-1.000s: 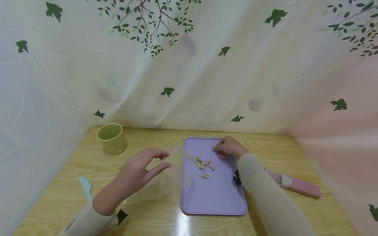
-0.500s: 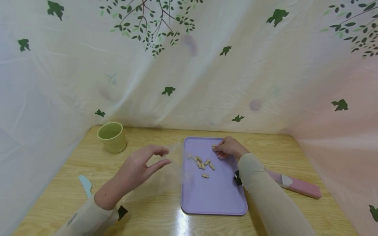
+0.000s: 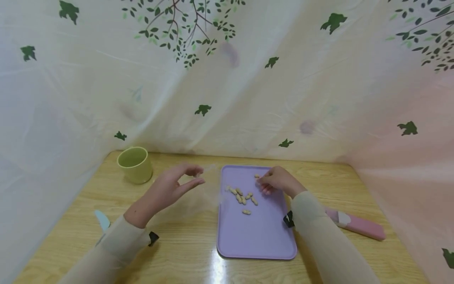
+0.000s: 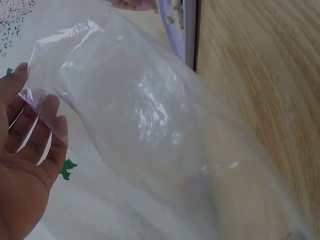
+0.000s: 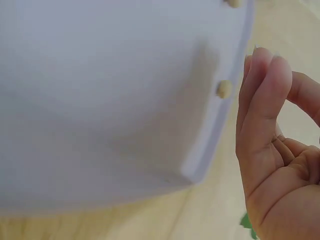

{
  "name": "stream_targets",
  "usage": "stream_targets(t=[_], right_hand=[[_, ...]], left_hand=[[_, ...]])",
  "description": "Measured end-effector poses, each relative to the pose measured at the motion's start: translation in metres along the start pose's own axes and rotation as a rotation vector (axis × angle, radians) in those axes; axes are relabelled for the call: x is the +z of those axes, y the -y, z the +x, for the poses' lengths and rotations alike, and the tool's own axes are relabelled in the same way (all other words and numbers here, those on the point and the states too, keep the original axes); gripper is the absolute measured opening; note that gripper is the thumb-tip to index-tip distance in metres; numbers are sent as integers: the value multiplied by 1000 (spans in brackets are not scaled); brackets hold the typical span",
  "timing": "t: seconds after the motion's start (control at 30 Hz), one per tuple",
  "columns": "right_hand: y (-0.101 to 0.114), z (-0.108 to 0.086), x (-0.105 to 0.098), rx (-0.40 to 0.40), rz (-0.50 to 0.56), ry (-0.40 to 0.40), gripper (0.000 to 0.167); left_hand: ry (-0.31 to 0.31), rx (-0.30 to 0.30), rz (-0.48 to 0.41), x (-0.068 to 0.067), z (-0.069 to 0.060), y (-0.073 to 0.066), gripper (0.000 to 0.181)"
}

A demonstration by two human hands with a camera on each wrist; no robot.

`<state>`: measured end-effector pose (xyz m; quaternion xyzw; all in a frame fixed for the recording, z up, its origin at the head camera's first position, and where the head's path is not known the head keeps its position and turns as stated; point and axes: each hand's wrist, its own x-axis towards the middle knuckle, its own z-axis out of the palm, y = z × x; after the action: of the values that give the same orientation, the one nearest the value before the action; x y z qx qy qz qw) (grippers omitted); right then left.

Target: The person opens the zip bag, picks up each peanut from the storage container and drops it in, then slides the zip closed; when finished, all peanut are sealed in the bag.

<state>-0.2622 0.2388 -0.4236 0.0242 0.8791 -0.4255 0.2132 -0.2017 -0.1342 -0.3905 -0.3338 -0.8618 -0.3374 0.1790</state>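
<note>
- Grip of the left hand (image 3: 168, 190): pinching the clear bag (image 4: 145, 105), now raised slightly.
- Right hand (image 3: 280, 182): fingers bent, just eased back from the far peanut (image 3: 257, 176); anything held, I cannot tell.
- That peanut lies on the tray (image 3: 257, 240), seemingly not yet picked up.

The left wrist view's lower edge cuts off the clear bag (image 4: 155, 120).

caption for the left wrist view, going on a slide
Left hand holding a clear plastic bag, a lilac tray with peanuts beyond.
</note>
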Motion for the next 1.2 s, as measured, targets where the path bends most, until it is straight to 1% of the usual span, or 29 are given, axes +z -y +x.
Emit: stream_targets(t=[0.1, 0.2, 0.27, 0.43, 0.53, 0.67, 0.77, 0.9, 1.07, 1.2], right_hand=[[4, -9, -1, -20, 13, -6, 24], [9, -16, -1, -54, 35, -1, 29], [13, -22, -1, -86, 50, 11, 34], [27, -33, 3, -137, 117, 15, 40], [39, -40, 10, -165, 160, 2, 39], [57, -51, 21, -209, 179, 0, 34], [70, -57, 31, -231, 178, 19, 33], [83, -59, 44, -250, 167, 36, 32], [92, -59, 58, -261, 133, 35, 29], [95, -56, 63, -253, 91, 29, 28]], left_hand=[[1, -29, 1, 4, 4, 4, 32], [-4, -36, -5, 7, 7, 8, 32], [-1, -41, -3, 8, 9, 9, 32], [17, -63, 2, 10, 13, 9, 32], [21, -67, -6, 11, 14, 9, 32], [22, -74, -12, 12, 16, 8, 32], [23, -89, -17, 13, 16, 6, 32], [27, -96, -28, 14, 17, 6, 31], [30, -83, -39, 14, 16, 4, 31], [30, -71, -47, 14, 16, 2, 32]])
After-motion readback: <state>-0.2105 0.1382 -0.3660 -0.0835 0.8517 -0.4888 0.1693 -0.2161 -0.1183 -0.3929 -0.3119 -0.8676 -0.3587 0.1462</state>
